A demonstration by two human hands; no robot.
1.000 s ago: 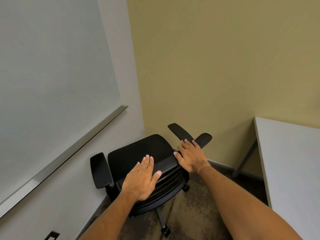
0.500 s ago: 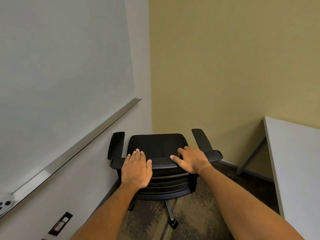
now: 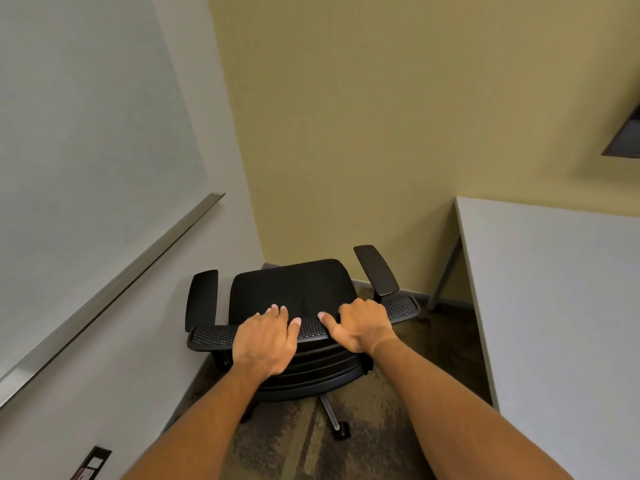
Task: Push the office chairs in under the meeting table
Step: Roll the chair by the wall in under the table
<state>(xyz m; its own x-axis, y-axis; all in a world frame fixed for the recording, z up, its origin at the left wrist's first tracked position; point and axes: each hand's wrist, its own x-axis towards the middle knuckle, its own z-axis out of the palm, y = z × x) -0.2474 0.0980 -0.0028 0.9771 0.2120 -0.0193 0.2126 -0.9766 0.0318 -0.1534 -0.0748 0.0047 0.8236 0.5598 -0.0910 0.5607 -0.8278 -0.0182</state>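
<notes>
Left hand [image 3: 264, 337]: palm down on the top edge of the backrest [image 3: 308, 329], left of its middle; fingers [image 3: 277, 311] together and draped over the far side, thumb lying along the rim. It rests on the edge more than it clasps it (a loose hold at most).
Right hand [image 3: 363, 325]: on the same edge, right of middle; fingers curled over the far side, thumb stretched left along the mesh rim, gripping the backrest.
Forearms: both bare, reaching in from the near edge and converging on the chair.
Office chair [image 3: 294, 289]: black, in the far corner of the room, seat facing the yellow wall [image 3: 381, 116], its left armrest [image 3: 202, 299] close to the whiteboard wall [image 3: 86, 133].
Tabletop [image 3: 554, 306]: white, at the right; the chair stands left of it, apart, not under it.
Floor [image 3: 294, 445]: mottled carpet, one caster [image 3: 341, 431] visible on it.
</notes>
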